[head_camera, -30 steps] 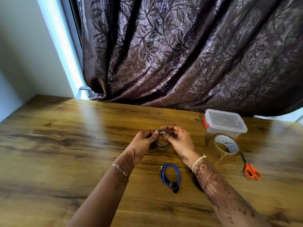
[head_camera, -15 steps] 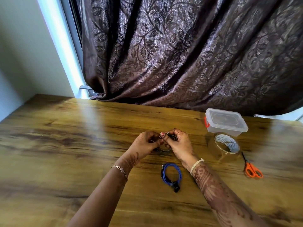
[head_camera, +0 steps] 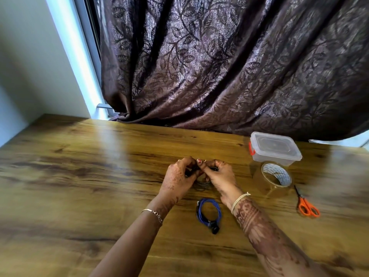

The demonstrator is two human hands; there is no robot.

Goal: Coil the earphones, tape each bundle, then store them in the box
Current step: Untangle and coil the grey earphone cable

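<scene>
My left hand (head_camera: 177, 177) and my right hand (head_camera: 220, 174) meet over the middle of the wooden table (head_camera: 79, 176), both pinching a coiled black earphone (head_camera: 201, 183), mostly hidden behind the fingers. A coiled blue earphone (head_camera: 208, 213) lies on the table just in front of my hands, its black earbuds at the near end. At the right stands a clear plastic box (head_camera: 274, 147) with its lid on and a red clip. A roll of clear tape (head_camera: 276, 174) sits in front of the box.
Orange-handled scissors (head_camera: 306, 205) lie to the right of the tape. A dark patterned curtain (head_camera: 219, 66) hangs along the table's far edge, with a window frame (head_camera: 79, 56) at the left.
My hands have drawn closer together over the black coil, and it is now largely covered by my fingers. The blue earphone, box, tape and scissors have stayed put.
</scene>
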